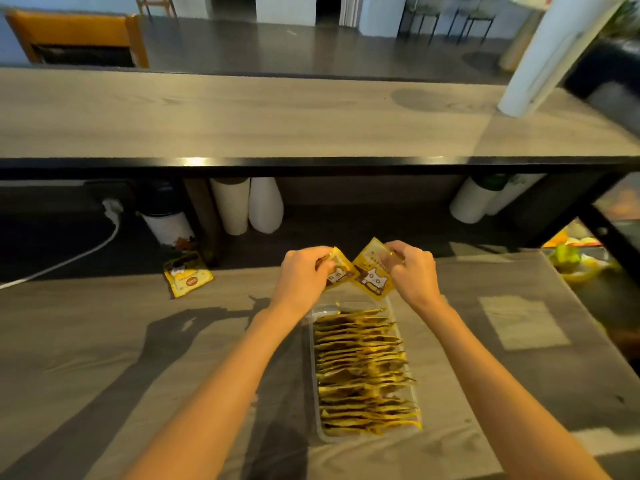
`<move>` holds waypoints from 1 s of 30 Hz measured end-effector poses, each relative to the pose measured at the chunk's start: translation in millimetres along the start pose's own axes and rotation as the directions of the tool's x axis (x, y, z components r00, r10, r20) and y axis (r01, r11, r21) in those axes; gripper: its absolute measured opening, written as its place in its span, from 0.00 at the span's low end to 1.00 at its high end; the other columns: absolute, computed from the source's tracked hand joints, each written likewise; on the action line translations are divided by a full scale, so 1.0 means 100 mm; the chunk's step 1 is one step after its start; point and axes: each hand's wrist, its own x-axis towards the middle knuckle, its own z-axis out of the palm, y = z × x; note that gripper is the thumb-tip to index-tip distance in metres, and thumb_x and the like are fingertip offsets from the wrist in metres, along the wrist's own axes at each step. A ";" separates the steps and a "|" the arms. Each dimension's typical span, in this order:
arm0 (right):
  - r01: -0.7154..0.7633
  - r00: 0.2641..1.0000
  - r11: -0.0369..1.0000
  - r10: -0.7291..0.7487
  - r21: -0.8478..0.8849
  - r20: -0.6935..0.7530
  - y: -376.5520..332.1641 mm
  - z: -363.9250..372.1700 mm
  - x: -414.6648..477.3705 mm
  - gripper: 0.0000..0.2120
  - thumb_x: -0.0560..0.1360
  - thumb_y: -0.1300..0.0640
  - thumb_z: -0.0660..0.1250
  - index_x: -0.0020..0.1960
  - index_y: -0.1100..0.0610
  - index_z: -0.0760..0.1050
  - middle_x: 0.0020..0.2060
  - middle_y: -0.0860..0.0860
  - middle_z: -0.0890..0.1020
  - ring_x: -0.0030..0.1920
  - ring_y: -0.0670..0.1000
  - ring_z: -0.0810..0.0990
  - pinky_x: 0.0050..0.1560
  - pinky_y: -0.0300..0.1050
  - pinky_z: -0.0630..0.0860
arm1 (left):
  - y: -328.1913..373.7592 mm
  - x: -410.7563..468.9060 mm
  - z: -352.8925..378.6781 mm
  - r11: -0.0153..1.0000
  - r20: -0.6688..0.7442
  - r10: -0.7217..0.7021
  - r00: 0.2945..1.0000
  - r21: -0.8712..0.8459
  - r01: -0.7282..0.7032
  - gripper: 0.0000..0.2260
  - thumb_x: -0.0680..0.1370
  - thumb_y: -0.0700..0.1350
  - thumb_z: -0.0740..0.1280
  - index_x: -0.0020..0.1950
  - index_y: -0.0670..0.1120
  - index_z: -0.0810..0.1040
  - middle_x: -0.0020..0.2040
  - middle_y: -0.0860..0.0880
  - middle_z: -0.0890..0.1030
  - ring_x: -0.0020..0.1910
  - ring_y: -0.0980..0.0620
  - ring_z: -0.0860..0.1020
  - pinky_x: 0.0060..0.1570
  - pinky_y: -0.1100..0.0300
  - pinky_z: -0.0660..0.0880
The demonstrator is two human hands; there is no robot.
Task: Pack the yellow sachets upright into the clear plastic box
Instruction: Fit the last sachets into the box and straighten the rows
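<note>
- The clear plastic box point(312, 375) lies lengthwise on the grey-covered worktop point(138, 358), between the person's two forearms.
- A packed row of yellow sachets point(363, 368) stands on edge inside it. The row runs from the near wall almost to the far end, where a small gap shows.
- The left hand point(303, 275) hovers just beyond the box's far end. Its grip is closed, thumb and curled fingers pinching a yellow sachet with a cat face point(341, 273) by the upper edge.
- The right hand point(414, 271) is level with it. Its grip likewise pinches a second cat-face sachet point(372, 273) by the top corner, so the packet hangs tilted.
- The two held sachets touch or overlap at their inner edges, above the box's far rim and clear of the row.
- A loose sachet point(187, 277) lies flat near the worktop's far edge, well to the left of the left hand.
- Behind the worktop, in a dark recess, stand stacked white paper cups point(242, 206) and a dark-lidded white container point(166, 220). A white cable point(86, 252) trails off to the left.
- Above the recess runs a long wooden shelf point(242, 112) with a white cylinder point(554, 53) at its right end.
- A wooden chair point(76, 32) stands farthest back on the left.
</note>
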 end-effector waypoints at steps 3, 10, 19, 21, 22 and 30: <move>-0.014 0.999 1.000 0.014 -0.011 0.051 0.12 0.01 -0.07 0.14 0.79 0.58 0.61 0.62 0.60 0.75 0.53 0.58 0.82 0.55 0.56 0.80 0.55 0.49 0.75 | -0.04 -0.03 0.13 1.000 0.085 -0.004 0.996 -0.008 0.004 0.12 0.78 0.39 0.63 0.61 0.45 0.78 0.55 0.47 0.82 0.56 0.53 0.78 0.51 0.69 0.68; 0.070 0.994 0.998 -0.069 -0.008 0.084 0.21 0.10 -0.12 0.13 0.77 0.59 0.63 0.60 0.60 0.78 0.54 0.56 0.83 0.56 0.55 0.80 0.56 0.47 0.73 | -0.27 0.03 0.36 0.982 0.296 -0.149 0.944 0.157 0.106 0.12 0.79 0.42 0.61 0.60 0.47 0.79 0.57 0.45 0.80 0.59 0.48 0.76 0.59 0.52 0.74; 0.141 0.968 0.989 -0.126 -0.054 0.218 0.30 0.20 -0.11 0.12 0.77 0.60 0.64 0.59 0.61 0.79 0.55 0.56 0.83 0.56 0.55 0.80 0.57 0.46 0.72 | -0.40 0.03 0.58 0.970 0.525 -0.165 0.835 0.242 0.039 0.12 0.81 0.42 0.58 0.57 0.43 0.79 0.53 0.43 0.80 0.53 0.45 0.77 0.52 0.51 0.73; 0.152 0.953 0.986 -0.129 -0.066 0.276 0.32 0.22 -0.11 0.12 0.77 0.61 0.64 0.59 0.61 0.78 0.55 0.56 0.82 0.57 0.55 0.80 0.58 0.45 0.72 | -0.41 0.04 0.58 0.974 0.561 -0.167 0.811 0.220 0.048 0.12 0.81 0.42 0.58 0.54 0.42 0.80 0.48 0.44 0.79 0.49 0.47 0.77 0.47 0.54 0.72; 0.151 0.944 0.986 -0.123 -0.072 0.305 0.33 0.23 -0.11 0.13 0.77 0.61 0.63 0.60 0.61 0.78 0.56 0.56 0.82 0.57 0.54 0.80 0.58 0.43 0.72 | -0.41 0.05 0.58 0.974 0.583 -0.171 0.794 0.219 0.049 0.12 0.81 0.43 0.58 0.53 0.41 0.79 0.45 0.44 0.78 0.46 0.48 0.76 0.45 0.55 0.70; 0.212 0.809 0.971 -0.109 -0.114 0.577 0.36 0.33 -0.08 0.14 0.78 0.62 0.61 0.61 0.59 0.77 0.58 0.54 0.81 0.59 0.52 0.78 0.61 0.41 0.70 | -0.51 0.07 0.46 0.966 0.569 -0.180 0.802 0.255 0.035 0.10 0.79 0.43 0.61 0.49 0.40 0.80 0.43 0.43 0.77 0.42 0.49 0.75 0.42 0.55 0.70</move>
